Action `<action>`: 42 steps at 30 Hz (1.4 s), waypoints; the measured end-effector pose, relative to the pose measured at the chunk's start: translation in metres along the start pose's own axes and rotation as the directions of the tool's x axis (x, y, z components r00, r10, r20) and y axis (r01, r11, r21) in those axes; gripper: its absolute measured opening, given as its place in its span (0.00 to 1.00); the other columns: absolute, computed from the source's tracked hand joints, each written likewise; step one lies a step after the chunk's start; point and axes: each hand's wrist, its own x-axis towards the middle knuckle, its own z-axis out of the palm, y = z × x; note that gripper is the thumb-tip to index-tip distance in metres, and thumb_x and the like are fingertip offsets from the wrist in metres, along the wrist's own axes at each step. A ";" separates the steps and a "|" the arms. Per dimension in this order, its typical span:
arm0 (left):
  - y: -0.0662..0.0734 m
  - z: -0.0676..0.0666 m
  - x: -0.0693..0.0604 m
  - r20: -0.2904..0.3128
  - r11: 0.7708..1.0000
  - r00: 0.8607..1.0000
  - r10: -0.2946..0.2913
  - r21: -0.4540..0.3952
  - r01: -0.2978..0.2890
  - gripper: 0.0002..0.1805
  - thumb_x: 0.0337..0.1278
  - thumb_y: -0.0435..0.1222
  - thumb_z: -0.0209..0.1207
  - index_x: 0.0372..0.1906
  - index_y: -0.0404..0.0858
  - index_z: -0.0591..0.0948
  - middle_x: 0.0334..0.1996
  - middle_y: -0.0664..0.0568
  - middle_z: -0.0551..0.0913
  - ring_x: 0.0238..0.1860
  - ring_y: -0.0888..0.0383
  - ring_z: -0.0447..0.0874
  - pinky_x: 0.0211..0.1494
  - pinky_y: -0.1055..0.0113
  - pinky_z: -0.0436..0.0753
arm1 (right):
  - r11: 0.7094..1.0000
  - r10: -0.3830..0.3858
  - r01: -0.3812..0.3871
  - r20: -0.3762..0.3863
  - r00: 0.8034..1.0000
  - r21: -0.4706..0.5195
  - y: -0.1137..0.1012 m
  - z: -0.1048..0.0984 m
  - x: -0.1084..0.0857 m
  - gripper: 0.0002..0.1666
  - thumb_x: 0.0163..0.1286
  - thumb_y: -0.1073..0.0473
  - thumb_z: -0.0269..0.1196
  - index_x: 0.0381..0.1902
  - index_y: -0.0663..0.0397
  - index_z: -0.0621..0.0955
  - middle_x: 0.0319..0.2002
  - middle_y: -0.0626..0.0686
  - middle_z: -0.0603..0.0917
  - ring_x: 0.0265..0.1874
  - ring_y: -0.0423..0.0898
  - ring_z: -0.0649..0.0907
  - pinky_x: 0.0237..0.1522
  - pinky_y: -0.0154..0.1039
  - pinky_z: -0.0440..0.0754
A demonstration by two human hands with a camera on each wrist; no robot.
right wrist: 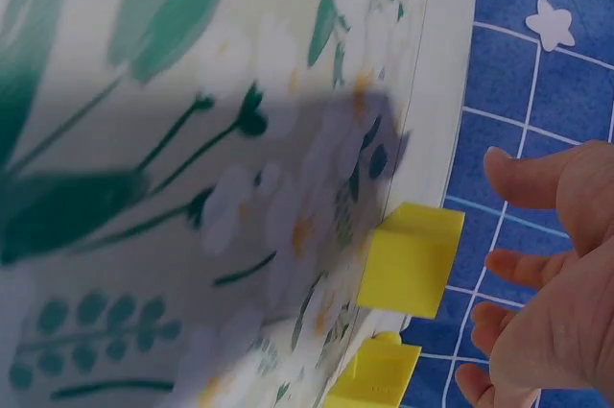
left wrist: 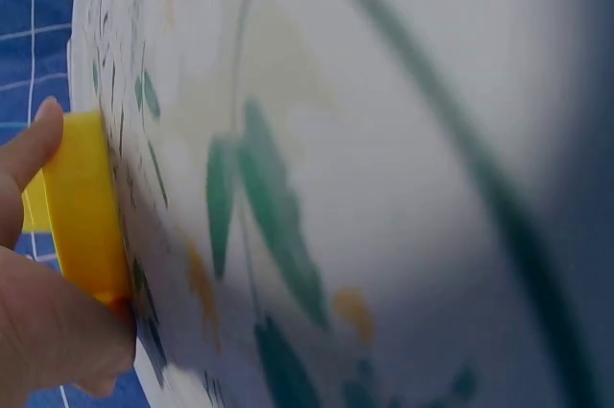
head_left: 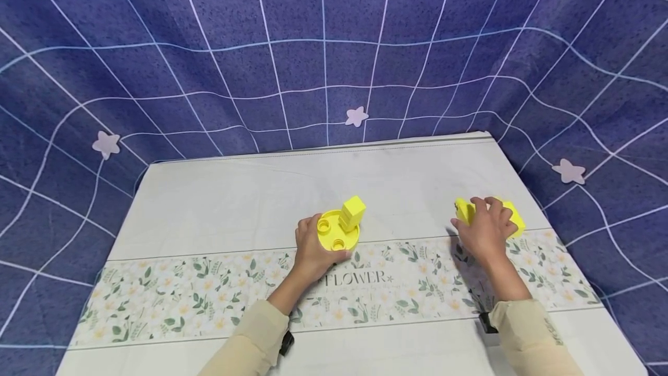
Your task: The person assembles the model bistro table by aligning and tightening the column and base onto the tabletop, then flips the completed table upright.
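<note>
My left hand grips a round yellow base by its left side, the thumb at the near edge. Two raised round sockets show on the base's top face. A yellow block stands on its right part. In the left wrist view the base appears edge-on between thumb and fingers, low over the tabletop. Over on the right, my right hand hovers above yellow blocks, partly covering them. The right wrist view has its fingers spread and apart from one yellow block and another yellow piece.
A white table cover with a flower-printed band lies under both hands. Blue curtains with a white grid and stars hang behind and at both sides of the table.
</note>
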 end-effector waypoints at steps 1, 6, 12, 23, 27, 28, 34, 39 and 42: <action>0.001 0.001 0.000 -0.004 1.000 1.000 -0.007 0.004 0.007 0.61 0.21 0.48 0.80 0.71 0.44 0.62 0.58 0.48 0.62 0.58 0.52 0.58 0.61 0.54 0.67 | 1.000 0.006 -0.006 0.003 1.000 -0.009 0.002 -0.001 0.000 0.36 0.60 0.56 0.67 0.61 0.69 0.68 0.61 0.74 0.59 0.58 0.73 0.57 0.49 0.70 0.48; 0.003 -0.003 0.000 0.029 1.000 1.000 -0.002 -0.015 0.003 0.63 0.21 0.47 0.81 0.72 0.42 0.60 0.59 0.47 0.61 0.58 0.51 0.57 0.62 0.52 0.66 | 0.997 0.046 -0.046 0.011 0.999 -0.061 0.008 -0.006 -0.001 0.38 0.59 0.55 0.67 0.61 0.71 0.67 0.61 0.74 0.59 0.58 0.73 0.56 0.49 0.70 0.49; 0.002 -0.019 0.011 0.195 0.999 0.980 0.030 -0.043 -0.022 0.66 0.22 0.42 0.82 0.74 0.44 0.56 0.64 0.48 0.57 0.62 0.51 0.55 0.66 0.50 0.64 | 0.987 0.099 -0.093 0.044 0.994 -0.129 0.011 -0.010 -0.003 0.35 0.58 0.54 0.67 0.54 0.76 0.71 0.60 0.75 0.59 0.59 0.72 0.55 0.50 0.69 0.49; -0.002 -0.017 0.018 0.177 0.998 0.982 0.064 -0.018 -0.062 0.61 0.21 0.45 0.82 0.71 0.42 0.62 0.60 0.50 0.62 0.59 0.53 0.59 0.65 0.54 0.66 | 0.985 0.097 -0.088 0.057 0.994 -0.145 0.016 -0.008 -0.004 0.28 0.59 0.54 0.67 0.45 0.76 0.74 0.58 0.75 0.60 0.59 0.72 0.56 0.49 0.68 0.50; 0.004 -0.005 0.013 0.082 0.998 0.994 0.068 0.000 -0.069 0.60 0.21 0.46 0.81 0.69 0.39 0.64 0.56 0.49 0.64 0.56 0.52 0.58 0.59 0.55 0.68 | 0.984 0.104 -0.093 0.062 0.993 -0.153 0.018 -0.008 -0.004 0.28 0.59 0.54 0.67 0.44 0.75 0.74 0.58 0.76 0.60 0.58 0.72 0.56 0.49 0.69 0.51; 0.006 -0.003 0.012 0.061 0.998 0.996 0.066 0.005 -0.067 0.60 0.21 0.47 0.81 0.69 0.38 0.64 0.55 0.48 0.64 0.55 0.52 0.58 0.58 0.56 0.68 | 0.983 0.104 -0.093 0.064 0.993 -0.156 0.018 -0.008 -0.004 0.28 0.59 0.54 0.66 0.44 0.75 0.74 0.58 0.76 0.60 0.58 0.72 0.56 0.49 0.69 0.51; 0.012 0.005 0.007 0.020 0.997 0.999 0.037 0.065 -0.038 0.61 0.22 0.50 0.81 0.69 0.37 0.62 0.54 0.47 0.63 0.53 0.51 0.59 0.56 0.58 0.66 | 0.981 0.106 -0.089 0.088 0.991 -0.172 0.020 -0.006 -0.004 0.28 0.60 0.52 0.65 0.43 0.75 0.74 0.58 0.76 0.60 0.58 0.73 0.56 0.48 0.69 0.51; 0.008 -0.003 0.010 0.117 0.999 0.992 0.040 0.018 -0.042 0.65 0.21 0.45 0.82 0.73 0.41 0.57 0.59 0.48 0.60 0.58 0.52 0.56 0.62 0.55 0.67 | 0.981 0.099 -0.080 0.101 0.990 -0.179 0.019 -0.007 -0.003 0.29 0.59 0.53 0.66 0.44 0.76 0.74 0.58 0.77 0.60 0.56 0.73 0.57 0.47 0.69 0.52; 0.004 -0.009 0.014 0.179 0.998 0.982 0.062 -0.027 -0.058 0.65 0.21 0.41 0.82 0.74 0.43 0.57 0.61 0.48 0.59 0.61 0.51 0.55 0.66 0.51 0.64 | 0.980 0.097 -0.075 0.113 0.989 -0.184 0.020 -0.007 -0.003 0.30 0.58 0.53 0.66 0.45 0.77 0.74 0.57 0.77 0.61 0.55 0.73 0.57 0.46 0.69 0.52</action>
